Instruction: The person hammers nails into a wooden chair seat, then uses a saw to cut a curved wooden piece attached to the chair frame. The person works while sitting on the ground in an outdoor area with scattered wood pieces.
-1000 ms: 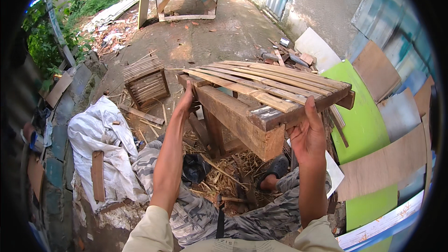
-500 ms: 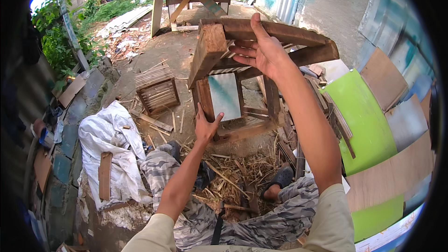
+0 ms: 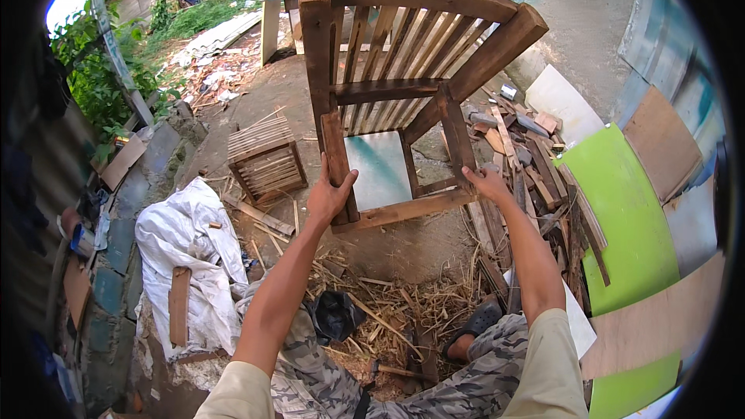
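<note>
I am holding a wooden slatted crate upright in front of me, its open frame facing me, raised clear of the dirt ground. My left hand is a clenched grip on the crate's near-left corner post, fingers wrapped around the wood just above the bottom rail. My right hand is on the lower right corner — fingers on the post where it meets the bottom rail; the grip looks closed on the wood, though the fingertips are partly hidden behind it. Through the frame I see a pale sheet lying on the ground behind.

Surroundings noted:
- A smaller slatted crate stands on the ground to the left, well apart from the one I hold.
- A crumpled white tarp lies left of my left forearm, with a short wooden board on it.
- Straw and wood scraps cover the ground between my arms.
- A green panel leans at right, beside a heap of loose planks.
- My sandalled foot rests in the straw — below the crate.
</note>
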Demonstrator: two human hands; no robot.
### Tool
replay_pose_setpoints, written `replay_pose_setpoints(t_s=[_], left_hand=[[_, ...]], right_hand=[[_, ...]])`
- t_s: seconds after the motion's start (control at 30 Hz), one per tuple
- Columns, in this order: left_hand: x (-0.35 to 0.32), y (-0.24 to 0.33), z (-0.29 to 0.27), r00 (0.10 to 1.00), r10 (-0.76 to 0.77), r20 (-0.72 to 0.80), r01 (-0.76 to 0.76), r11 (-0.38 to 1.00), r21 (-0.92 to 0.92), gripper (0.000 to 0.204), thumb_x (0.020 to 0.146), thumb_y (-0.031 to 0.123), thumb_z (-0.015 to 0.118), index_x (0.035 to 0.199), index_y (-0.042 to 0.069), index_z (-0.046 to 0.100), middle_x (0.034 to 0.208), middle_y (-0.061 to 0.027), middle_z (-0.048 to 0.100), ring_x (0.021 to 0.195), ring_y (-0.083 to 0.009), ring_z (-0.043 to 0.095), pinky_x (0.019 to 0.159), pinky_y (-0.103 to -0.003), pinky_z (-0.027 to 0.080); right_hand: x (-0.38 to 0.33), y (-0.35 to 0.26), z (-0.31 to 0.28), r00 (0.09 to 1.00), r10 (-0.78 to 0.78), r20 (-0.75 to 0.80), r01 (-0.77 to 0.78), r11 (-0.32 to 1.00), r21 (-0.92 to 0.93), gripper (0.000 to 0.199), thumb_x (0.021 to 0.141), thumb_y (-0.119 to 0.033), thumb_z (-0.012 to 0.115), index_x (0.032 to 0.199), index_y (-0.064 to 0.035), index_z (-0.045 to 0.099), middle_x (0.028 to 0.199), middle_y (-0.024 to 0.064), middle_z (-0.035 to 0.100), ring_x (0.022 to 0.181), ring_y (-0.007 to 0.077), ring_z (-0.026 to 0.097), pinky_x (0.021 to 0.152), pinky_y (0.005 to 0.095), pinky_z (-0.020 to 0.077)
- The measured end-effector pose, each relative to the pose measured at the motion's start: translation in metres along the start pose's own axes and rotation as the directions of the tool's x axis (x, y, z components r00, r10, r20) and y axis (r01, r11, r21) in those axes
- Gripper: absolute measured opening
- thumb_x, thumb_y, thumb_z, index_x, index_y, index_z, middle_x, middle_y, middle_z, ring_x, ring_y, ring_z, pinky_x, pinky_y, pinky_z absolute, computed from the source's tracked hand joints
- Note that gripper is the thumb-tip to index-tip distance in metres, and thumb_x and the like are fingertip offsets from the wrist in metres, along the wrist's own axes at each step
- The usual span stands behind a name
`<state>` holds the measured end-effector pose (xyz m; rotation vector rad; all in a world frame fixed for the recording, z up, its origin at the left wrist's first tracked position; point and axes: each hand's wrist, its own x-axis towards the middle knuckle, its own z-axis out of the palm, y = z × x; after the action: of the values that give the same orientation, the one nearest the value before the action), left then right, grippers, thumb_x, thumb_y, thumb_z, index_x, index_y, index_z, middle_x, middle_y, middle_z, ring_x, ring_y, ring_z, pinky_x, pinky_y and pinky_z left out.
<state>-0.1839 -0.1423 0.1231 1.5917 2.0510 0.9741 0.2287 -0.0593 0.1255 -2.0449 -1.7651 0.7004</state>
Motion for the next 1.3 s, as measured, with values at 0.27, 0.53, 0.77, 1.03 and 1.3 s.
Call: replay_pose_setpoints(t_s=[0.27,0.53,0.77,1.03,1.3], left_hand=[[-0.002,-0.027,0.003,0.987,-0.150,0.057,0.155,0.800,-0.580,0.097,0.092,0.060,0.064,0.154,-0.007,0.032,0.144,-0.0272,0.053,0.131,-0.0347,0.055,0.108,-0.040,0.043],[0.002,-0.046,0.023,0.993,-0.107,0.044,0.079,0.352,-0.932,0.079,0.100,0.060,0.048,0.154,0.004,0.038,0.152,-0.0125,0.046,0.145,-0.0272,0.037,0.118,-0.038,0.026],[0.023,-0.057,0.045,0.972,-0.233,-0.024,0.053,0.321,-0.945,0.061,0.104,0.051,0.042,0.140,0.002,0.050,0.142,-0.0129,0.050,0.133,-0.0278,0.045,0.115,-0.043,0.029],[0.033,-0.076,0.022,0.956,-0.294,0.021,0.078,0.184,-0.980,0.066,0.101,0.054,0.048,0.140,0.001,0.049,0.136,-0.0124,0.054,0.125,-0.0271,0.053,0.109,-0.043,0.038],[0.009,-0.040,-0.006,0.929,-0.340,0.148,0.217,0.174,-0.961,0.073,0.097,0.060,0.048,0.144,0.005,0.046,0.138,-0.0142,0.053,0.127,-0.0289,0.052,0.110,-0.046,0.037]], right_hand=[[0.035,0.026,0.035,0.984,0.002,0.180,-0.125,0.726,0.676,0.095,0.084,-0.075,0.063,0.151,-0.0095,0.046,0.148,0.0100,0.052,0.131,0.0263,0.052,0.107,0.0489,0.0395],[0.065,0.028,0.059,0.981,-0.113,0.156,-0.108,0.346,0.932,0.072,0.092,-0.056,0.067,0.146,-0.0127,0.048,0.135,0.0065,0.057,0.120,0.0231,0.055,0.106,0.0495,0.0373],[0.045,0.016,0.065,0.998,-0.039,0.057,-0.041,0.332,0.942,0.063,0.093,-0.050,0.067,0.141,-0.0116,0.053,0.131,0.0060,0.059,0.117,0.0218,0.056,0.104,0.0471,0.0398],[-0.012,-0.009,0.082,0.976,0.213,-0.043,-0.050,0.411,0.910,0.075,0.093,-0.050,0.066,0.151,-0.0064,0.047,0.150,0.0153,0.049,0.139,0.0333,0.045,0.114,0.0532,0.0342],[-0.050,-0.020,0.052,0.937,0.346,-0.049,-0.114,0.434,0.894,0.066,0.095,-0.047,0.065,0.144,-0.0044,0.055,0.141,0.0157,0.056,0.130,0.0307,0.052,0.107,0.0474,0.0385]])
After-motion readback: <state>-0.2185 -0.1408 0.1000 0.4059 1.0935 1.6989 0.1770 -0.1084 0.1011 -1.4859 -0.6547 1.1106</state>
